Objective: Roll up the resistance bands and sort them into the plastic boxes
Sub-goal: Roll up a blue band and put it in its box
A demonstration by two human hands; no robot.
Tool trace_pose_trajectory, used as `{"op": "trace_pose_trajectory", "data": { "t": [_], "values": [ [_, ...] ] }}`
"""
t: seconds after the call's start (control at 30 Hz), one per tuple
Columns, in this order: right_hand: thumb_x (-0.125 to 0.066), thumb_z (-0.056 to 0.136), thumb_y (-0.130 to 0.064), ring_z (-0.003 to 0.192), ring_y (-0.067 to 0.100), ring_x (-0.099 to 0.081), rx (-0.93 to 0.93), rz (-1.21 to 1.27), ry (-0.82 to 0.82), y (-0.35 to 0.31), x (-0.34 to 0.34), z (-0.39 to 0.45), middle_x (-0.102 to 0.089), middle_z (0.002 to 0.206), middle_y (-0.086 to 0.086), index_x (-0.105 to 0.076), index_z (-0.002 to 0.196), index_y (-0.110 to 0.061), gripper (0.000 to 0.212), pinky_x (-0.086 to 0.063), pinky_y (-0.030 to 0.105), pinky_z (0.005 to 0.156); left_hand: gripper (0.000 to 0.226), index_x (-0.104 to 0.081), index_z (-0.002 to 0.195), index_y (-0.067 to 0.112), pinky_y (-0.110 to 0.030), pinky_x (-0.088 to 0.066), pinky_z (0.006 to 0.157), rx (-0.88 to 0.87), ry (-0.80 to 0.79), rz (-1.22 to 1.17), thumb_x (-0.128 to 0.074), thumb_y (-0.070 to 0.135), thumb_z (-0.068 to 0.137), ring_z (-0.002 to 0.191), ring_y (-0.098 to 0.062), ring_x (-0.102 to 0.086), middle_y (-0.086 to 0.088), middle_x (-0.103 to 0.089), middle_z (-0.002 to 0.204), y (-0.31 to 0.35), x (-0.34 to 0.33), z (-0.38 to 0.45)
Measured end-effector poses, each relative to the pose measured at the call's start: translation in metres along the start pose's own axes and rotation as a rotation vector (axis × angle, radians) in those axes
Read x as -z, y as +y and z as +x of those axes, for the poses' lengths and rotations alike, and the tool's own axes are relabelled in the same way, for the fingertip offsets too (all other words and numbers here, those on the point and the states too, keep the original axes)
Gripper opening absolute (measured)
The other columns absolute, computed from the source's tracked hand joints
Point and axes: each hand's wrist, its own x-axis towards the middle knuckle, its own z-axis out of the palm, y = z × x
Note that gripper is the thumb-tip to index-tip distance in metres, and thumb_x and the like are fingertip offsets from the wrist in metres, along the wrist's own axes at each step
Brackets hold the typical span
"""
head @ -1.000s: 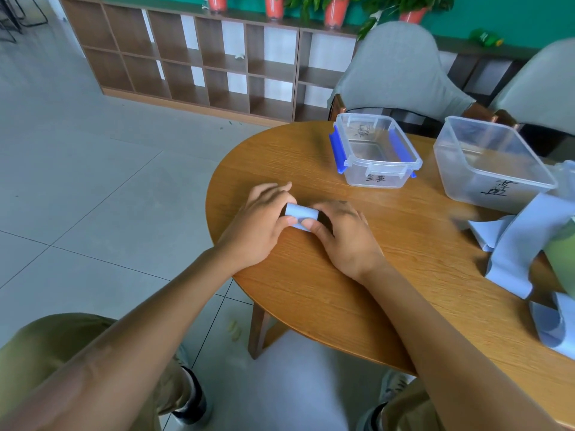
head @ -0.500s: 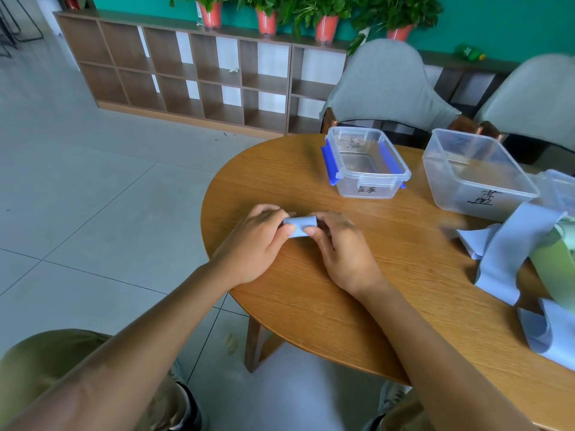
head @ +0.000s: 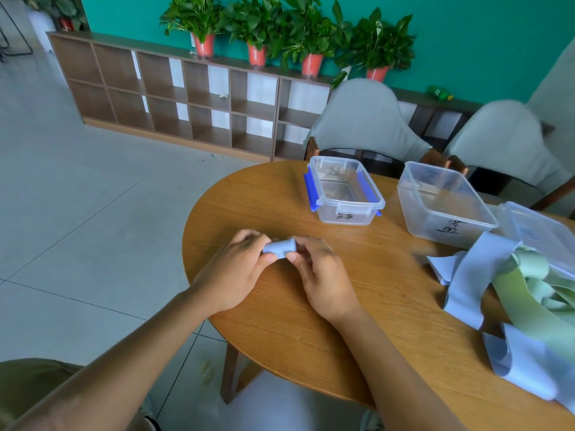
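Between both sets of fingertips, just above the round wooden table (head: 311, 321): a small, tightly rolled pale-blue resistance band (head: 279, 247). Left hand (head: 234, 275) and right hand (head: 322, 276) pinch its ends, fingers curled narrow. Looks light, soft, springy, likely to unroll w/o end pressure. Clear plastic boxes (head: 343, 209) wait beyond the fingers.

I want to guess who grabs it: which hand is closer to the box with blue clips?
Right hand. It sits just below the box; the left hand is farther left.
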Motion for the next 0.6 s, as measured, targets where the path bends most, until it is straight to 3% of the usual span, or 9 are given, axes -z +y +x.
{"op": "trace_pose_trajectory", "data": {
  "t": [0.13, 0.23, 0.37, 0.47, 0.6],
  "values": [
    [-0.057, 0.101, -0.023, 0.099, 0.018, -0.059, 0.024, -0.085, 0.038, 0.001, -0.001, 0.001, -0.068, 0.106, -0.002, -0.064, 0.116, -0.014, 0.019, -0.049, 0.033, 0.087, 0.051, -0.050, 0.135, 0.026, -0.035, -0.050, 0.094, -0.015, -0.015, 0.023, -0.025, 0.055, 0.102, 0.120, -0.010, -0.054, 0.004, -0.046, 0.138, 0.002, 0.001, 0.000],
    [-0.059, 0.100, -0.020, 0.100, 0.016, -0.060, -0.038, -0.086, 0.080, 0.002, 0.002, 0.003, -0.068, 0.107, -0.001, -0.065, 0.117, -0.013, 0.020, -0.047, 0.026, 0.088, 0.057, -0.042, 0.146, 0.029, -0.034, -0.048, 0.100, -0.010, -0.025, 0.064, -0.025, 0.059, 0.101, 0.129, -0.007, -0.049, 0.006, -0.043, 0.143, 0.002, 0.001, 0.000],
    [-0.059, 0.100, -0.020, 0.100, 0.013, -0.062, -0.103, -0.073, 0.086, 0.007, 0.010, 0.002, -0.069, 0.106, -0.005, -0.064, 0.119, -0.015, 0.021, -0.047, 0.023, 0.089, 0.060, -0.040, 0.148, 0.032, -0.035, -0.043, 0.110, -0.040, -0.021, 0.095, -0.028, 0.064, 0.098, 0.140, -0.002, -0.036, 0.014, -0.040, 0.150, 0.000, -0.002, 0.001],
    [-0.057, 0.101, -0.020, 0.094, 0.006, -0.061, -0.160, -0.073, 0.084, 0.009, 0.027, -0.002, -0.068, 0.104, -0.009, -0.064, 0.118, -0.017, 0.018, -0.041, 0.006, 0.081, 0.056, -0.040, 0.149, 0.034, -0.036, -0.039, 0.114, -0.048, -0.017, 0.088, -0.033, 0.060, 0.100, 0.144, 0.000, -0.027, 0.019, -0.037, 0.154, -0.001, -0.002, 0.000],
    [-0.057, 0.101, -0.023, 0.094, 0.007, -0.062, -0.185, -0.135, 0.070, 0.021, 0.066, -0.001, -0.068, 0.104, -0.007, -0.062, 0.117, -0.019, 0.017, -0.040, 0.006, 0.076, 0.055, -0.037, 0.152, 0.038, -0.036, -0.036, 0.115, -0.042, -0.029, 0.083, -0.034, 0.059, 0.101, 0.147, 0.003, -0.018, 0.025, -0.028, 0.158, -0.001, -0.002, 0.001]
  ]
}}
